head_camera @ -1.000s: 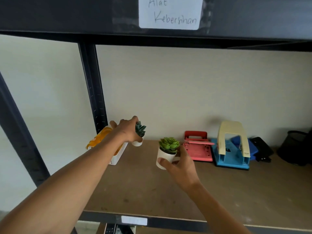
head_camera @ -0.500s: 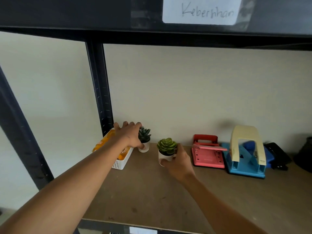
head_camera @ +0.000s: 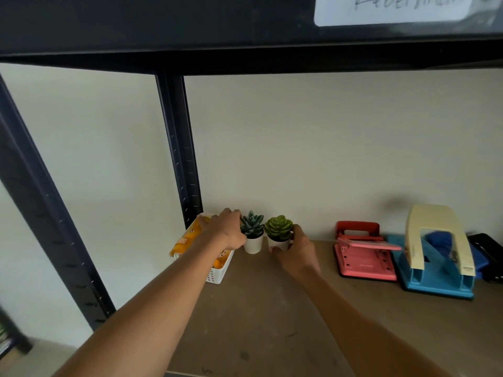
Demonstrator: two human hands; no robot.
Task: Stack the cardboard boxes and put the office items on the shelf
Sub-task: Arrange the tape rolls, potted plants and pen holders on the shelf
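Observation:
Two small succulents in white pots stand side by side at the back of the brown shelf board point(head_camera: 266, 317). The dark blue-green succulent point(head_camera: 252, 232) is on the left, and my left hand point(head_camera: 227, 232) holds its pot from the left side. The light green succulent point(head_camera: 279, 230) stands right beside it; my right hand point(head_camera: 295, 250) curls round its pot from the front and right. Both pots rest on the board.
A white basket point(head_camera: 217, 273) with orange packets sits left of the pots by the black upright post point(head_camera: 179, 148). To the right stand a red hole punch point(head_camera: 363, 254), a blue and cream hole punch point(head_camera: 438, 254) and a black item point(head_camera: 487, 257). The upper shelf carries a paper label point(head_camera: 392, 9).
Both hands have carried the pots back toward the wall. The light green succulent moved left and back until it stands next to the dark one. The camera has also come closer.

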